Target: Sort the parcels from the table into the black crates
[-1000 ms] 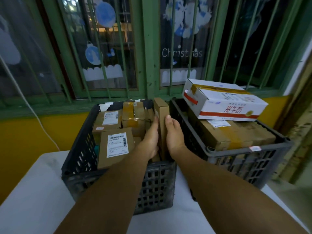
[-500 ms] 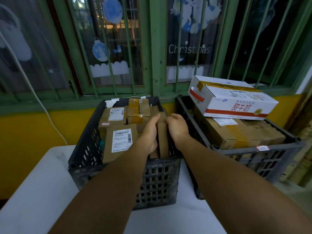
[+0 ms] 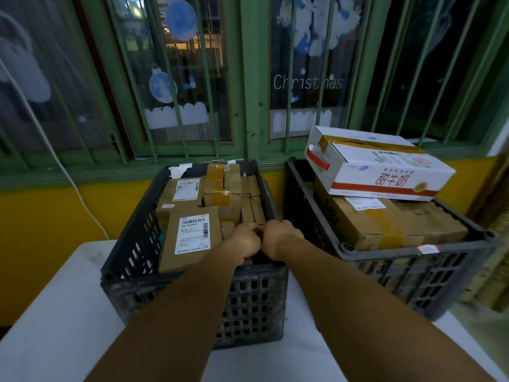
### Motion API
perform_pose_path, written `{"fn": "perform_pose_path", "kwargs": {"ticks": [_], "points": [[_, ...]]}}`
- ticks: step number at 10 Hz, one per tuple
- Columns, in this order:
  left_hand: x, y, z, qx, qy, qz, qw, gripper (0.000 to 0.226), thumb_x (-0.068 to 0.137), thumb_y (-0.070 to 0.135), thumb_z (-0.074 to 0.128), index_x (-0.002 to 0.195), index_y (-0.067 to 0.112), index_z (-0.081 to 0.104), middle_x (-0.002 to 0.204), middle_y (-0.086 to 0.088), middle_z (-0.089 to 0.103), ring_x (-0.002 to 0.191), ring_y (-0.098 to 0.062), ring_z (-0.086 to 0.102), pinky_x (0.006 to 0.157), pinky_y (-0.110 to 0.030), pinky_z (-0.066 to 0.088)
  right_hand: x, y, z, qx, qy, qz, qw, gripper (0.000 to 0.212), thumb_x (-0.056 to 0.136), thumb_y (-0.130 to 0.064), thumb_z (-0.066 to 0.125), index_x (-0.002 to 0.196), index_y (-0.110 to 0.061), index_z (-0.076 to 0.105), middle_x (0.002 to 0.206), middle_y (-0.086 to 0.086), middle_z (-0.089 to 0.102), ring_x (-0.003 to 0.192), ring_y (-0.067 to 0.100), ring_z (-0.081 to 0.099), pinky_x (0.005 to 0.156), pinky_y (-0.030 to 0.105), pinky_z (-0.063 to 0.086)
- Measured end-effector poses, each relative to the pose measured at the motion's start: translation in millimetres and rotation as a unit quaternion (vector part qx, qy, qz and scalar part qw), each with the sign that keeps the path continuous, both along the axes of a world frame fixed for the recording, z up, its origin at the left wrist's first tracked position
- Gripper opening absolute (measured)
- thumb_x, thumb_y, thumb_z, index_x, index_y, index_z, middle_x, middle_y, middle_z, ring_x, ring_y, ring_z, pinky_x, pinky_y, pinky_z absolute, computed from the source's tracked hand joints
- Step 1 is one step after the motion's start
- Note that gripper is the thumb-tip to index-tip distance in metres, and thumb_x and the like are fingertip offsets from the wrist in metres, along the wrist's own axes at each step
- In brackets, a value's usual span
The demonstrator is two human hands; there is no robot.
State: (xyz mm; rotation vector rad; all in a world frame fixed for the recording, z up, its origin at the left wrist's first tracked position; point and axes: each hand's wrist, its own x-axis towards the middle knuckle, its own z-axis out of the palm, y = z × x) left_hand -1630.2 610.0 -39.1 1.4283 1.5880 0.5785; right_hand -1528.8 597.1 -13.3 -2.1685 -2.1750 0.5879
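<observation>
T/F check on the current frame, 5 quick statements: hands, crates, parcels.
1. Both hands, left hand and right hand, are down inside the left crate. True.
2. The white carton lies in the left crate. False: it lies on top of the brown box in the right crate.
3. The left crate is empty. False: it is packed with brown parcels.
4. A labelled parcel sits left of the hands. True.
5. The crates stand on the floor. False: they stand on the white table.

Matt cardboard parcels (image 3: 192,238); perforated plastic crate (image 3: 256,304).
</observation>
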Motion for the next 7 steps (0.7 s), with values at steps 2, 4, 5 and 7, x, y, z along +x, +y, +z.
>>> {"fn": "perform_pose_path", "kwargs": {"ticks": [2,4,5,7], "points": [[0.0,4.3,1.8,0.019,-0.038,0.042,0.998,0.056,0.097,0.003,0.051,0.15,0.008,0.035,0.149,-0.009,0.046,0.133,-0.023,0.046,0.103,-0.025,0.037,6.3,9.7,-9.7,0.021,0.023,0.014,0.999,0.035,0.097,-0.023,0.045,0.13,-0.019,0.056,0.138,0.008,0.051,0.134,0.029,0.035,0.102,0.041,0.036],[-10.7,10.1,17.5,0.061,-0.021,0.067,0.996,0.06,0.095,0.017,0.06,0.15,0.013,0.036,0.152,-0.006,0.042,0.135,-0.022,0.043,0.109,-0.031,0.034,12.2,11.3,-6.2,0.063,0.04,0.053,0.996,0.038,0.099,-0.03,0.042,0.133,-0.025,0.058,0.149,0.0,0.043,0.145,0.027,0.022,0.111,0.042,0.031],[-12.6,8.4,24.9,0.08,-0.013,0.082,0.993,0.06,0.096,0.018,0.058,0.151,0.012,0.035,0.152,-0.006,0.042,0.135,-0.022,0.044,0.104,-0.026,0.034,11.0,7.5,0.2,0.08,0.045,0.059,0.994,0.038,0.101,-0.03,0.042,0.135,-0.021,0.054,0.151,0.002,0.04,0.143,0.028,0.025,0.11,0.042,0.029],[-10.4,-8.7,34.2,0.101,-0.029,0.104,0.989,0.056,0.099,0.015,0.055,0.15,0.012,0.036,0.151,-0.006,0.044,0.135,-0.021,0.044,0.097,-0.022,0.033,17.0,7.3,1.6,0.153,0.163,0.02,0.974,0.037,0.098,-0.029,0.053,0.132,-0.014,0.057,0.143,0.006,0.049,0.135,0.028,0.042,0.11,0.037,0.037]]}}
